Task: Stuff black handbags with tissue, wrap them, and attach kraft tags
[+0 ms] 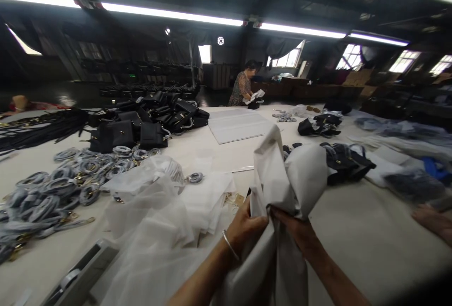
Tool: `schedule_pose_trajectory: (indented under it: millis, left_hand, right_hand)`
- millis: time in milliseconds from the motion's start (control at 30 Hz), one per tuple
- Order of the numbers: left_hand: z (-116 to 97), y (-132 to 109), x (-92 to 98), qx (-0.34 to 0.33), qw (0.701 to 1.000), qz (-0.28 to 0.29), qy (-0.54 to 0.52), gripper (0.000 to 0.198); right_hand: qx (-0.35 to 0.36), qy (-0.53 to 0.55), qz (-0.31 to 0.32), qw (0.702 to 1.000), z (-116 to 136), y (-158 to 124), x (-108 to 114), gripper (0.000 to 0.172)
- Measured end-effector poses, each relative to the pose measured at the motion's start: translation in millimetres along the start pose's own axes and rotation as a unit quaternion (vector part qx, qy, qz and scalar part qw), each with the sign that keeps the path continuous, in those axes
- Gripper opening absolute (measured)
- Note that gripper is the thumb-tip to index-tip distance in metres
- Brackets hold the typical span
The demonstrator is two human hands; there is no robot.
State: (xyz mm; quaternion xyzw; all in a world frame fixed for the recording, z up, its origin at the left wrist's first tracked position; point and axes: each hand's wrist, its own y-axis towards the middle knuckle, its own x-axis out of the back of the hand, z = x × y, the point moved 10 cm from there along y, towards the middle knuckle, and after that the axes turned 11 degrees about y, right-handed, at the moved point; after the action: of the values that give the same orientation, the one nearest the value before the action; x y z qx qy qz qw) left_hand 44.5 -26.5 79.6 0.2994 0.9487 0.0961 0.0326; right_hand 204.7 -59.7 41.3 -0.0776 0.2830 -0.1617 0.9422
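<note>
My left hand (pixel 247 227), with a thin bracelet on its wrist, and my right hand (pixel 294 230) are both closed on a sheet of white tissue paper (pixel 286 174) that stands bunched up above them. The paper hangs down between my forearms too. A dark bag (pixel 344 162) lies just beyond the paper on the right.
Thin translucent bags (pixel 151 212) are heaped at my left on the long white table (pixel 353 230). Coiled grey straps (pixel 60 188) spread further left, black handbags (pixel 141 124) behind them. Another person (pixel 242 88) stands at the far end. Someone's hand (pixel 432 221) rests at the right edge.
</note>
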Motion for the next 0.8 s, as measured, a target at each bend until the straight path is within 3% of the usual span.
schedule_pose_trajectory:
  millis: [67,133,233,300,367,467,533,633,733,800]
  left_hand:
    - [-9.7,0.2,-15.3,-0.038,0.995,-0.042,0.084,0.054]
    - [-15.4,1.3,-34.3,-0.068,0.973,-0.036,0.219,0.05]
    - [-9.3,6.3,-63.6,-0.086,0.906,0.027,0.413,0.046]
    - [-8.4,7.8,-71.0,-0.095,0.858,0.037,0.503,0.043]
    - [-15.8,5.5,-70.2,-0.114,0.837,0.025,0.535,0.048]
    - [-15.5,-0.5,-55.9,-0.063,0.879,-0.007,0.473,0.087]
    - [4.4,-6.8,-60.4,0.008,0.921,0.019,0.39,0.111]
    - [43.3,-22.2,-98.4,0.088,0.958,0.092,0.256,0.114]
    - [66.8,-32.0,-123.0,0.124,0.987,0.031,0.101,0.108]
    - [66.6,-29.6,-135.8,0.091,0.995,0.022,0.037,0.102]
  right_hand:
    - [-0.005,-0.006,-0.041,0.999,-10.7,-11.3,3.3,0.041]
    - [-0.031,0.012,-0.042,0.999,-26.0,-20.7,2.2,0.05]
    - [-0.027,0.026,-0.024,0.999,-34.6,-27.0,2.3,0.05]
    - [-0.009,0.027,-0.034,0.999,-28.9,-26.5,9.6,0.049]
    - [-0.008,0.04,-0.045,0.998,-18.9,-24.7,19.7,0.051]
    - [-0.02,0.071,-0.082,0.994,-2.7,-25.5,40.6,0.059]
    - [-0.028,0.084,-0.112,0.99,1.9,-29.1,53.7,0.065]
    - [-0.057,0.092,-0.115,0.987,-6.0,-32.4,60.7,0.064]
    - [-0.097,0.073,-0.096,0.988,-16.2,-30.4,66.0,0.06]
    - [-0.097,0.048,-0.115,0.987,-10.3,-26.9,84.5,0.057]
